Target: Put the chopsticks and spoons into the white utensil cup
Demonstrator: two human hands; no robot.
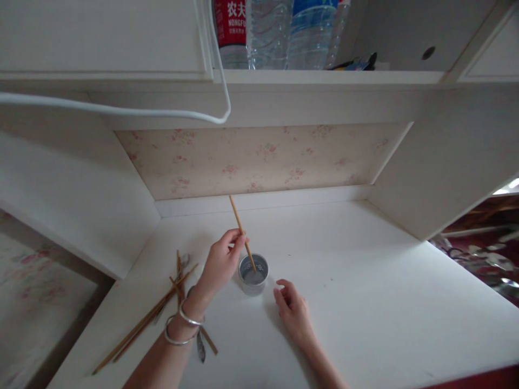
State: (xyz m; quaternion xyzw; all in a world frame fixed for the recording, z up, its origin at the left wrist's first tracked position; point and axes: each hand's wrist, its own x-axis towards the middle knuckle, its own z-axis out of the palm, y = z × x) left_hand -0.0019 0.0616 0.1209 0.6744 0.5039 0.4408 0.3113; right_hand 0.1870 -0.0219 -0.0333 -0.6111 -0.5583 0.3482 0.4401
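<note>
Grey and unheld, the cup [253, 288] risked tipping if the chopstick [235, 213] pinched by the left hand [222, 258] pushed sideways; the right hand [294, 312], fingers [283, 282] loosely curled, held nothing.

Bottles [270, 32] cut off above; chopsticks [160, 304] partly hidden

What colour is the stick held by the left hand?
The stick is light yellowish brown, seen best in the head view.
</note>
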